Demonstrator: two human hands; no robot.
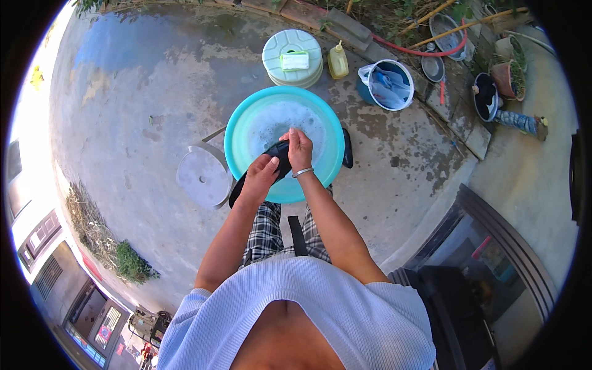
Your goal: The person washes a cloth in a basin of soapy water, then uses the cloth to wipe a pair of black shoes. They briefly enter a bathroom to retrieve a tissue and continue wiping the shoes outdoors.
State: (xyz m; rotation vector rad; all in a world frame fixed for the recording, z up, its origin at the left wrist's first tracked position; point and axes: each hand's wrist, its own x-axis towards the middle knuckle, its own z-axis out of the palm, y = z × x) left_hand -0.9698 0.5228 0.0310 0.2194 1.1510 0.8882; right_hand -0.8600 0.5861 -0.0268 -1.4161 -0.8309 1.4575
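Over a turquoise basin (pixel 231 145) of sudsy water (pixel 290 120), my two hands hold a long black item that looks like a shoe (pixel 282 159). My left hand (pixel 262 176) is closed around its middle, the thumb on top. At its far end my right hand (pixel 298 149) has its fingers curled in, a silver bangle at the wrist; whether a small tool is in that hand is hidden. One end of the black item reaches past the basin's near left rim. Another black shoe (pixel 348 148) shows beside the basin's right rim, partly covered by it.
Behind the basin stand a pale green round stool (pixel 291 46) bearing a wrapped white bar (pixel 295 60), a yellow bottle (pixel 338 60) and a bucket lined with a plastic bag (pixel 390 86). A round metal stool (pixel 203 176) is at the left. Bricks and a red hose (pixel 394 47) edge the concrete.
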